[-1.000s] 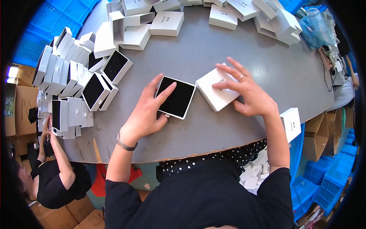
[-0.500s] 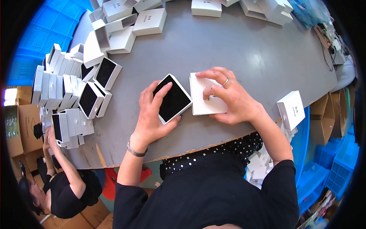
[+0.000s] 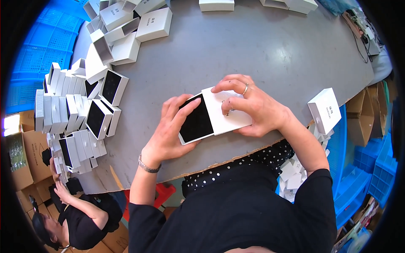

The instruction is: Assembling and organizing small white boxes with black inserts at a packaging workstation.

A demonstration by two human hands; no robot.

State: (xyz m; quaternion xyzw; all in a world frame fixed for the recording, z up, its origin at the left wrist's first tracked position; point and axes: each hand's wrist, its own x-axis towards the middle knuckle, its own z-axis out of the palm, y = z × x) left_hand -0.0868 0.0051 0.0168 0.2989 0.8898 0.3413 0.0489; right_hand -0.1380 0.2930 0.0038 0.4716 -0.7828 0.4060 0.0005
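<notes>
Above the near part of the grey table (image 3: pixel 236 50), my left hand (image 3: pixel 168 130) grips a shallow white box base (image 3: pixel 197 122) with a black inside, thumb on the near side and fingers on the far side. My right hand (image 3: pixel 259 107) holds a white box lid (image 3: pixel 217 118), its fingers curled over the printed top. The lid's left edge meets the right end of the base. Whether the lid overlaps the base is hard to make out. Much of the lid is hidden under my right hand.
White box bases (image 3: pixel 99 118) stand packed at the left. Several white lids (image 3: pixel 154 25) lie piled at the far left. One white box (image 3: pixel 325 110) sits at the right table edge, near blue crates (image 3: pixel 350 189). A co-worker (image 3: pixel 84 219) is at the lower left.
The base in my left hand has turned and come into line with the lid. The lid has tilted slightly. The co-worker's arm has moved down from the stacked boxes.
</notes>
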